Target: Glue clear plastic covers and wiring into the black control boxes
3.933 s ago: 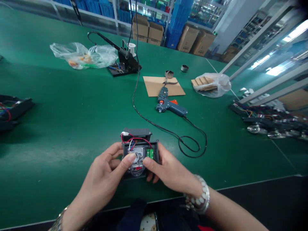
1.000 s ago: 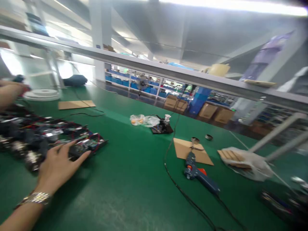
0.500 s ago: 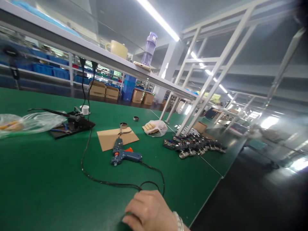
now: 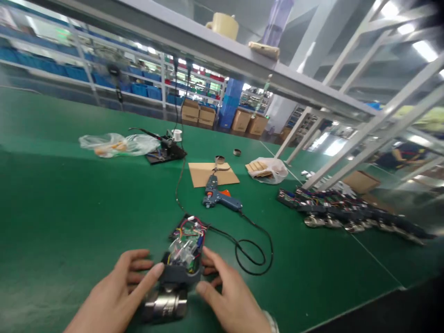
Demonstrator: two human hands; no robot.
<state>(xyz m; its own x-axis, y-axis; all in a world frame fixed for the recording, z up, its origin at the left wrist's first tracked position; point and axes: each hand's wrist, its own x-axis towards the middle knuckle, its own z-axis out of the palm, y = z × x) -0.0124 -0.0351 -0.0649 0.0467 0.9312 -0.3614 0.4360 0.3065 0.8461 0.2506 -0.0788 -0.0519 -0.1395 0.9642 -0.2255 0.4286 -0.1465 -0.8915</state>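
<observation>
the wired assembly [image 4: 185, 252] sits on the green table [image 4: 97, 231] at the near edge of the view, between the two hands, its long axis running from about seven o'clock to one: the metal fitting [image 4: 165, 303] points toward the wearer, the open housing with its board and red wires points away. the left hand [image 4: 121, 286] lies at its nine o'clock side, thumb tip by the housing's corner and fingers spread; the right hand [image 4: 225, 293] curls at its three o'clock side. whether either truly grips it, i cannot tell. toward eleven o'clock from the assembly, a clear plastic bag [image 4: 137, 143] holds orange pieces, their shape hard to make out; between one and two, a whitish bag [image 4: 279, 170] holds flat cardboard pieces. the glue gun [image 4: 222, 199] lies nearer, at one o'clock. far back at twelve stand cardboard boxes [image 4: 242, 120], contents hidden. the fitting is blurred, both wrists run off the bottom edge, and the purple bottle [image 4: 278, 21] is cut off at the top.
</observation>
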